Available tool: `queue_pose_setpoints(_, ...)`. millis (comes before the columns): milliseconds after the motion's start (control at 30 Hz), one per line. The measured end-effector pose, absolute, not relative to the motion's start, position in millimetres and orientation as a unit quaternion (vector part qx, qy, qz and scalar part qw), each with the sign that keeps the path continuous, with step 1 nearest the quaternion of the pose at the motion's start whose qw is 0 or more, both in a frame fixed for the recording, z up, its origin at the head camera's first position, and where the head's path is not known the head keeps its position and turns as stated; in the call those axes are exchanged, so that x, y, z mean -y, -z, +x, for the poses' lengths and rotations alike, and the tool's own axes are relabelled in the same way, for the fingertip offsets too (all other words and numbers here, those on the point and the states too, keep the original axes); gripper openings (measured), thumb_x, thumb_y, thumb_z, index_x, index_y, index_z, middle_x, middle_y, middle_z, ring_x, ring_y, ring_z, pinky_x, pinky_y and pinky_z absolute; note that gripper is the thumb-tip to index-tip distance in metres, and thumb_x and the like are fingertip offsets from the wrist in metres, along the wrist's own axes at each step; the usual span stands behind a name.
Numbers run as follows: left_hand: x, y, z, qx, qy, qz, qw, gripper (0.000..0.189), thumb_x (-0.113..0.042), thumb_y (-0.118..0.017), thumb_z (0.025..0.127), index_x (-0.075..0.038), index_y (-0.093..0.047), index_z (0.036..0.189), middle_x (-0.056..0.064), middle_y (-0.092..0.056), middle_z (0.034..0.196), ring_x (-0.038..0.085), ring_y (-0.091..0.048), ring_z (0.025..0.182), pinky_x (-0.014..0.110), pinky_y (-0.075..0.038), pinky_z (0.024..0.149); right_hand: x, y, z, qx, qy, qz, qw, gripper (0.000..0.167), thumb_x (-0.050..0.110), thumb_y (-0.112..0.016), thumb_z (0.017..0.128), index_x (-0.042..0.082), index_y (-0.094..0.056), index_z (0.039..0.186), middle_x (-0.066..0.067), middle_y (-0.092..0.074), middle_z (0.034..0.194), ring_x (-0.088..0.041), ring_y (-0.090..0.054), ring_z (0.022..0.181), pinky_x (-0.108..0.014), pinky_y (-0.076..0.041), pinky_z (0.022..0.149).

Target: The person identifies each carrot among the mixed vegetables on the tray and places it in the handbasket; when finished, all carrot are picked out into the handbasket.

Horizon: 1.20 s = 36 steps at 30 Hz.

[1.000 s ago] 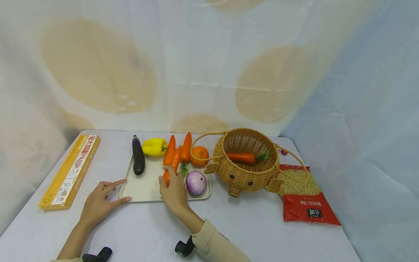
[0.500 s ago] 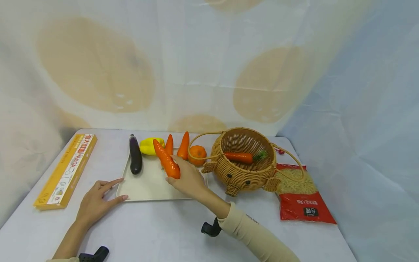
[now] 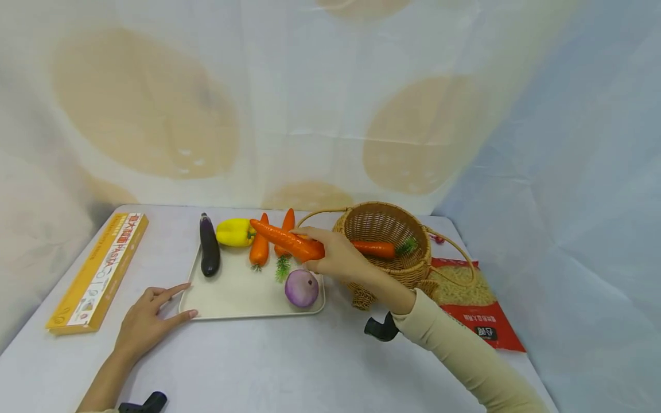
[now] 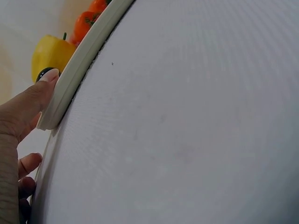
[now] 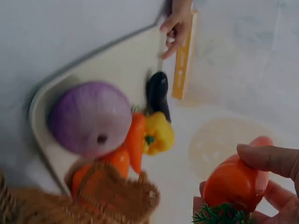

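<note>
Right hand [image 3: 335,255] shifted from tray [image 3: 237,301], left of wicker basket [image 3: 377,221], to alongside basket's left rim; wrist now crossing basket's front. Gripped carrot [image 3: 286,240] raised off tray, lying flatter than half second ago. Purple onion [image 3: 302,288], left of basket, uncovered again; sleeve [image 3: 459,355] now overlapping red pasta bag [image 3: 465,289].

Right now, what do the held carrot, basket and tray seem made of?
Held carrot, right hand: probably molded plastic, glossy; bright highlights, bristly fronds.
Basket: wicker or rattan-like synthetic, low sheen; interlaced tan strands.
Tray: likely plastic, maybe coated metal, matte-looking; even cream surface, smooth rim.
</note>
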<state>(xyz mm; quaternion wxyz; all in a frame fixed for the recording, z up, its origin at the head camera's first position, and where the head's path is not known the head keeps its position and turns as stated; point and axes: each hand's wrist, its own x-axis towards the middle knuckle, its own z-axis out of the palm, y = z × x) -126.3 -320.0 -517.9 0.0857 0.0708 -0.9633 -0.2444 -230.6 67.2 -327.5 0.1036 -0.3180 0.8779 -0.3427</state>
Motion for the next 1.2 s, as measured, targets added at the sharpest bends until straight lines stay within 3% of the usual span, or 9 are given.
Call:
queue_pose_setpoints(433,320,517,-126,0.964,0.243,0.072,0.086,0.075,-0.062,-0.075,0.077,-0.022,-0.059,0.138,0.017,-0.052,0.115,0.028,-0.050,0.090,0.037,-0.035,0.067,-129,311,-260,-0.901,0.271,-0.327,0.086,0.061,0.002,-0.072,0.082,0.019,-0.058,0.139,-0.009,-0.063,0.128,-0.026,-0.057,0.104,-0.045,-0.046,0.091)
queue_pose_setpoints(667,321,516,-128,0.965,0.237,0.072,0.083,0.076,-0.063,-0.074,0.078,-0.021,-0.058,0.139,0.017,-0.052,0.115,0.028,-0.049,0.089,0.038,-0.034,0.066,-165,295,-284,-0.907,0.222,-0.350,0.072,0.057,0.002,-0.071,0.082,0.018,-0.061,0.135,-0.007,-0.064,0.125,-0.024,-0.056,0.093,-0.038,-0.044,0.079)
queue_pose_setpoints(767,322,517,-128,0.965,0.239,0.070,0.085,0.075,-0.062,-0.075,0.078,-0.021,-0.058,0.139,0.017,-0.053,0.115,0.027,-0.049,0.088,0.037,-0.034,0.066,-181,289,-298,-0.909,0.205,-0.350,0.096,0.054,0.002,-0.068,0.082,0.017,-0.061,0.134,-0.006,-0.065,0.119,-0.022,-0.054,0.090,-0.035,-0.042,0.076)
queue_pose_setpoints(1033,321,518,-128,0.965,0.240,0.066,0.083,0.075,-0.060,-0.075,0.078,-0.021,-0.057,0.139,0.016,-0.052,0.114,0.025,-0.046,0.086,0.036,-0.033,0.065,-216,280,-331,-0.911,0.167,-0.324,0.193,0.067,-0.013,-0.061,0.077,0.007,-0.054,0.140,-0.021,-0.058,0.131,-0.028,-0.053,0.091,-0.034,-0.044,0.067)
queue_pose_setpoints(1200,320,519,-127,0.965,0.239,0.066,0.083,0.074,-0.059,-0.075,0.079,-0.020,-0.058,0.139,0.017,-0.052,0.114,0.026,-0.047,0.086,0.036,-0.033,0.064,-216,281,-347,-0.906,0.150,-0.314,0.240,0.069,-0.015,-0.058,0.074,0.005,-0.053,0.140,-0.023,-0.060,0.121,-0.026,-0.050,0.083,-0.033,-0.042,0.064)
